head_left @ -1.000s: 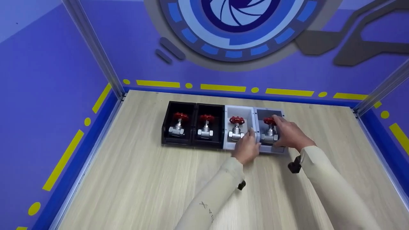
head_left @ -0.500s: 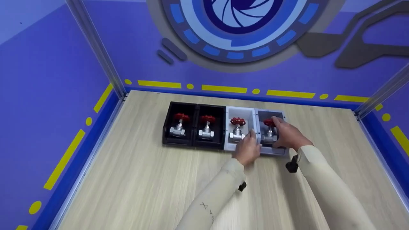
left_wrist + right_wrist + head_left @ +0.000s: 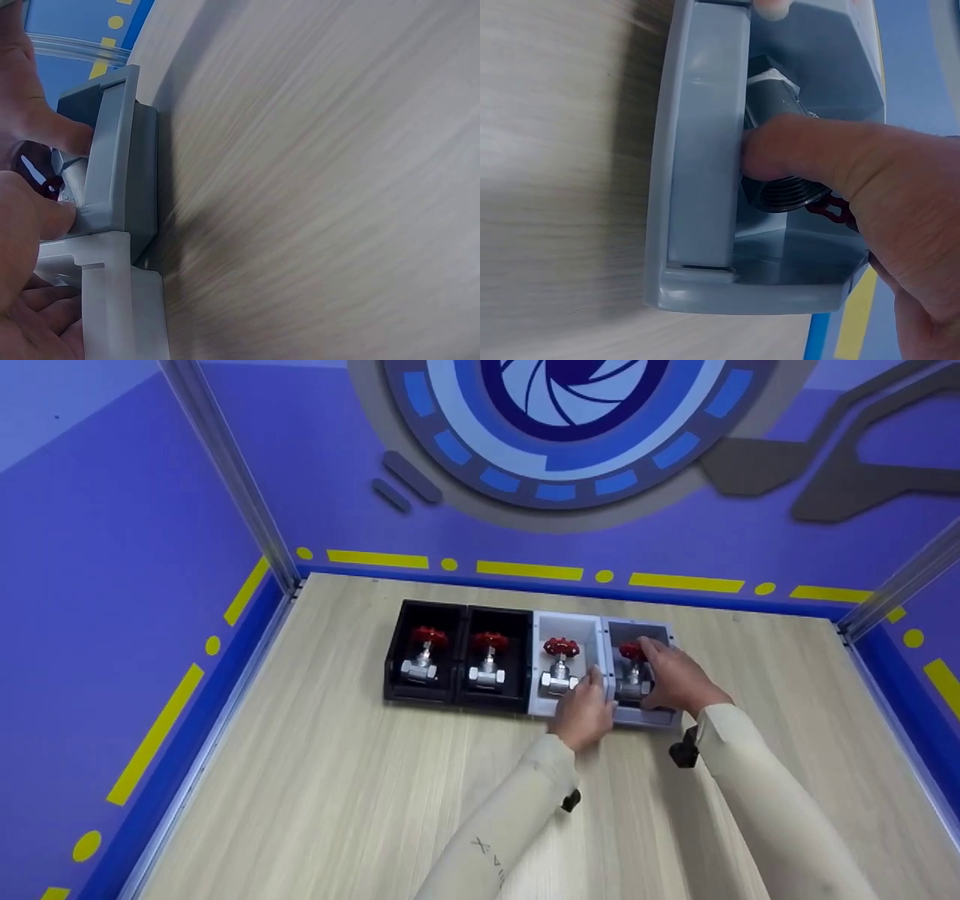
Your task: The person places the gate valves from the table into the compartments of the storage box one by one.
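A gate valve (image 3: 634, 688) with a red handwheel stands in the grey bin (image 3: 705, 150) at the right end of a row. My right hand (image 3: 679, 679) grips it, fingertips at the handwheel and thumb (image 3: 780, 146) low against the metal body. My left hand (image 3: 585, 718) straddles the boundary of the white bin (image 3: 559, 622) and the grey one. In the left wrist view its fingers (image 3: 56, 311) reach inside the white bin and its thumb (image 3: 56, 217) lies over the grey bin, pinching the side walls between them. Another red-wheeled valve (image 3: 560, 681) stands in the white bin.
Two black bins (image 3: 491, 701) adjoin the white one on the left, each with an upright valve (image 3: 420, 669) in it. They stand on a wood-grain table (image 3: 337, 780). Blue printed panels (image 3: 247, 472) enclose the back and sides, with metal posts at the corners.
The head view has shifted slightly, so the bins appear a little lower and farther right. My right hand and its valve have edged left within the grey bin. My left hand keeps its hold.
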The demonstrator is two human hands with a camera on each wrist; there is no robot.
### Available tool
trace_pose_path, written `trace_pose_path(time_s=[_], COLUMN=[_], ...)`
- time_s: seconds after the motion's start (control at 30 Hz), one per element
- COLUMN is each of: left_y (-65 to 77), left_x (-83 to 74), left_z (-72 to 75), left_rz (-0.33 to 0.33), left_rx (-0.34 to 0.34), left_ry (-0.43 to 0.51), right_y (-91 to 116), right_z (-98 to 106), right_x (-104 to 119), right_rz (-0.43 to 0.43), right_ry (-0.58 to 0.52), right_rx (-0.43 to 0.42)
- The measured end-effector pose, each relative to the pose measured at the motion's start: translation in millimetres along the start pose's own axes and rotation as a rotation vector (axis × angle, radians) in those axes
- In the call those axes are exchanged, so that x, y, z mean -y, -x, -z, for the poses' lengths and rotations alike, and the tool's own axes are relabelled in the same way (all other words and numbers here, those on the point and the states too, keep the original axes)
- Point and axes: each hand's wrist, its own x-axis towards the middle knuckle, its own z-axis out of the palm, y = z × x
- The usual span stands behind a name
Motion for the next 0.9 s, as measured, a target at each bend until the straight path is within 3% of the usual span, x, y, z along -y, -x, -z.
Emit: trace_pose_path(time_s=[0.3, 0.53, 0.9], left_y=[0.9, -1.1, -0.6], left_x=[0.9, 0.5, 1.3], left_z=[-0.5, -1.5, -2.7], left_rz=[-0.006, 0.01, -0.003], left_rx=[0.007, 0.004, 0.003], left_ry=[0.014, -0.019, -0.012], right_y=[-1.5, -0.9, -0.9], right_z=[-1.6, -1.2, -6.7], right_x=[1.2, 1.0, -3.5], right_rz=[-0.042, -0.014, -0.06], right_ry=[-0.007, 0.026, -0.015], right_rx=[0.018, 0.007, 0.016])
